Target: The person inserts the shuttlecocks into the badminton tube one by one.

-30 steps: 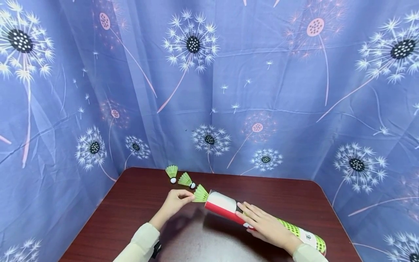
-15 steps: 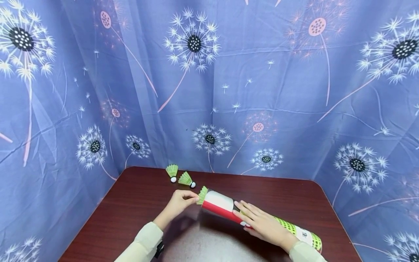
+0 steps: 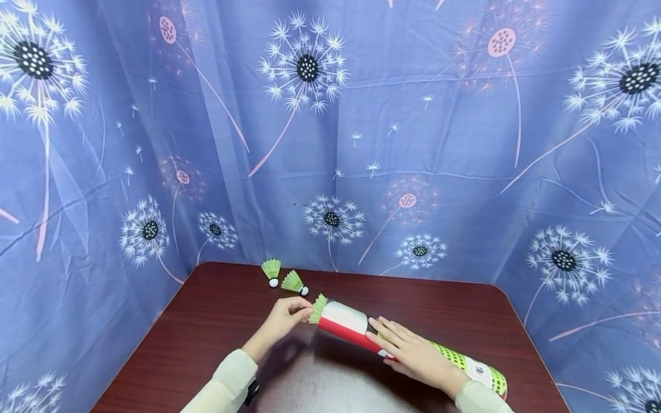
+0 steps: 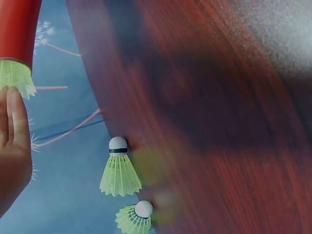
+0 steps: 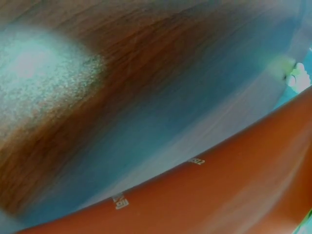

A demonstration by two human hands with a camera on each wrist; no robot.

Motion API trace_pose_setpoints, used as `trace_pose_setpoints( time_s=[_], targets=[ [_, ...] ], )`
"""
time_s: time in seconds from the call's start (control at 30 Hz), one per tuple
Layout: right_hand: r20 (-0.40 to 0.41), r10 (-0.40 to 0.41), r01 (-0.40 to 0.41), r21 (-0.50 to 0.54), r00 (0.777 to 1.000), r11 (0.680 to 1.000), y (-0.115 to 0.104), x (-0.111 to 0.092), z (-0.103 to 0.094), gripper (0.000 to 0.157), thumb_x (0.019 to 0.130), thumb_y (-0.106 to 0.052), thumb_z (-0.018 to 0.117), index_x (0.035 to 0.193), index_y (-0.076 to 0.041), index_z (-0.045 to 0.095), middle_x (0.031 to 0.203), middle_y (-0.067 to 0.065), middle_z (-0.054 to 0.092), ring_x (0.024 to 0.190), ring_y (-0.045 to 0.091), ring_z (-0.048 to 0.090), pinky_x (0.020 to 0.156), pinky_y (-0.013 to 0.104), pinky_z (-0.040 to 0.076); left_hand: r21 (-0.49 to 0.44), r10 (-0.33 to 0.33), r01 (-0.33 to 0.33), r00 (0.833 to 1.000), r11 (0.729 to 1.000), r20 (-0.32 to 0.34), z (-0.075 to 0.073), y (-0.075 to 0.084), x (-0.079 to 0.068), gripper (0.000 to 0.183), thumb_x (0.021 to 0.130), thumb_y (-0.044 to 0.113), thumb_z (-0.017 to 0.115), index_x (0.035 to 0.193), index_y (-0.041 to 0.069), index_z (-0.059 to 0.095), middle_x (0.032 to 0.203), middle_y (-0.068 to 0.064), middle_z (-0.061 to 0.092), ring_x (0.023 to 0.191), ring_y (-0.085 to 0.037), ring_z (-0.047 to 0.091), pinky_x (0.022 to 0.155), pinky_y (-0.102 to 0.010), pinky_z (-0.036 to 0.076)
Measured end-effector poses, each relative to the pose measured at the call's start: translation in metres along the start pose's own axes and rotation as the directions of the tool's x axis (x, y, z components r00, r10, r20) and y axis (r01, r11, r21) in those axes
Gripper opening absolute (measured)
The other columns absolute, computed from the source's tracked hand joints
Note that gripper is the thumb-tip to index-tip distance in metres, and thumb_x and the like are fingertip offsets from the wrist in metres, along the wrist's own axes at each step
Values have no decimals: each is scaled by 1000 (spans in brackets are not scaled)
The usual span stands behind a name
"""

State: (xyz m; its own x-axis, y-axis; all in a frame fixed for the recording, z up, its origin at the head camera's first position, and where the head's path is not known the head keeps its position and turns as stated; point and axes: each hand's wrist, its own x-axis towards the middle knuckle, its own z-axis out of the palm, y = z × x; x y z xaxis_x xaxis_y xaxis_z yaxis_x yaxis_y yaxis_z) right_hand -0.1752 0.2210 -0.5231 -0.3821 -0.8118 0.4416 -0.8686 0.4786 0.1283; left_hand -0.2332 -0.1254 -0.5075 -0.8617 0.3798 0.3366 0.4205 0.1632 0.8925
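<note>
A shuttlecock (image 3: pixel 318 308) with a yellow-green skirt sits in the mouth of a long tube (image 3: pixel 345 316), only the skirt's end showing outside. Fingertips of my left hand (image 3: pixel 281 318) pinch that skirt edge. From the left wrist side, the skirt (image 4: pixel 15 78) sticks out of the tube's red end (image 4: pixel 17 34); its cork is hidden inside. My right hand (image 3: pixel 415 353) holds the tube around its middle, fingers spread over the top. The tube lies slantwise, mouth toward the left hand, its red side (image 5: pixel 209 195) filling the lower right wrist view.
Two more shuttlecocks, one farther left (image 3: pixel 271 272) and one closer (image 3: pixel 295 283), lie near the back edge of the dark red-brown table (image 3: pixel 181 344). A blue curtain (image 3: pixel 372 143) with dandelion prints hangs behind and at both sides.
The shuttlecock has gone deeper into the tube with my left hand moving slightly right. The tube and right hand have shifted a little left; over the last half second little moves.
</note>
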Motion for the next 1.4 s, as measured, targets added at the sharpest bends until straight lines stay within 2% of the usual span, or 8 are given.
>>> trace_pose_setpoints(
  time_s=[0.1,0.2,0.37,0.53,0.7,0.9,1.2,1.4],
  targets=[
    [1,3,-3,1,1000,1000,1,0,0,54,102,-38,39,149,-11,35,154,13,30,134,32,40,116,30,16,9,4,-4,1000,1000,-14,2,-3,0,6,88,-4,64,89,-8,67,74,-21,65,66,-8,60,61,-42,56],
    [4,5,-5,7,1000,1000,1,0,0,55,103,-40,37,149,-11,35,154,13,30,134,33,41,116,30,15,17,-2,3,1000,1000,-19,2,10,-2,5,88,-5,64,87,-9,67,72,-22,63,64,-8,58,61,-47,54],
    [12,0,-1,6,1000,1000,1,-1,0,63,96,-33,59,149,-10,35,155,12,29,136,31,37,116,29,14,37,-18,18,1000,999,-1,6,28,-4,6,87,-5,65,86,-10,67,72,-25,62,64,-10,57,58,-32,53],
    [5,-12,12,1,1000,1000,1,-1,1,71,88,-28,70,148,-9,36,154,14,30,136,31,37,116,30,15,35,-22,21,999,999,27,12,30,-4,6,87,-5,65,86,-11,67,74,-25,64,66,-7,58,61,-40,55],
    [-8,-21,20,-12,1000,1000,2,0,3,64,93,-30,64,147,-9,37,153,15,31,134,32,40,116,33,18,58,9,-11,1000,998,25,15,23,-1,4,86,-6,65,85,-8,68,72,-22,64,65,-8,56,58,-29,53],
    [-11,-26,26,6,1000,1000,2,1,5,79,81,-21,77,148,-8,37,153,16,31,133,35,41,116,34,18,129,16,-17,1000,992,5,19,-3,4,4,84,-8,66,85,-7,70,73,-18,66,64,-5,53,55,-19,47],
    [-37,-32,32,9,999,999,3,2,6,75,83,-22,76,146,-7,39,152,17,34,133,35,41,115,34,20,127,47,-49,999,991,21,15,-6,6,6,84,-1,70,88,-3,73,81,-11,71,71,-2,57,61,-21,51],
    [-30,-15,15,16,999,1000,4,2,7,81,79,-20,79,148,-9,37,152,16,33,135,33,38,115,34,19,49,-17,15,998,999,53,9,-12,7,10,87,-3,66,93,-10,70,83,-20,70,72,-5,61,65,-33,57]
  ],
)
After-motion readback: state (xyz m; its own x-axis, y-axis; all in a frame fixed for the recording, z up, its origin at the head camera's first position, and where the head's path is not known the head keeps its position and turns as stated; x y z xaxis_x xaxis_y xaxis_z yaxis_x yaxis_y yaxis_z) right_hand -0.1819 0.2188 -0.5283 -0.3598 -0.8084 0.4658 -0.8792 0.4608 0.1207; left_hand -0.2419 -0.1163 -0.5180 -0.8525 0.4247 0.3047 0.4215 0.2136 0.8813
